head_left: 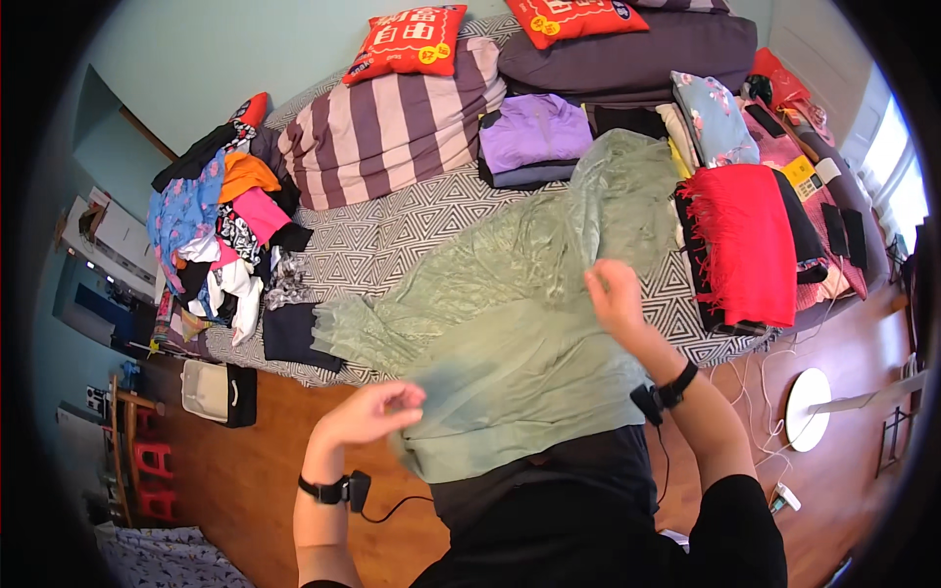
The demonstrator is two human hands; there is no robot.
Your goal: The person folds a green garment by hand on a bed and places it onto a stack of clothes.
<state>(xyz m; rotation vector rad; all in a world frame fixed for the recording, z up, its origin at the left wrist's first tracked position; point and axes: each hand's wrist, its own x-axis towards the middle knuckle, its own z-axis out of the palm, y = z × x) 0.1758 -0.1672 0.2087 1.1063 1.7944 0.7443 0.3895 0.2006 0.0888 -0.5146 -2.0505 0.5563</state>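
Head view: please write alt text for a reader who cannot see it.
A person's left hand and right hand are over a sheer green cloth spread across a patterned cover. Jumbled clothes lie at left; folded clothes, and a fringed red cloth, at right.

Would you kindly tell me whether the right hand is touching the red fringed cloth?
Apart: the head view plainly shows patterned bedcover between the right hand and the red fringed cloth.

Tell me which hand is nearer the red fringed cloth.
Right. The right hand is at the green garment, a short way left of the red fringed cloth; the left hand is farther off, near the garment's lower left side.
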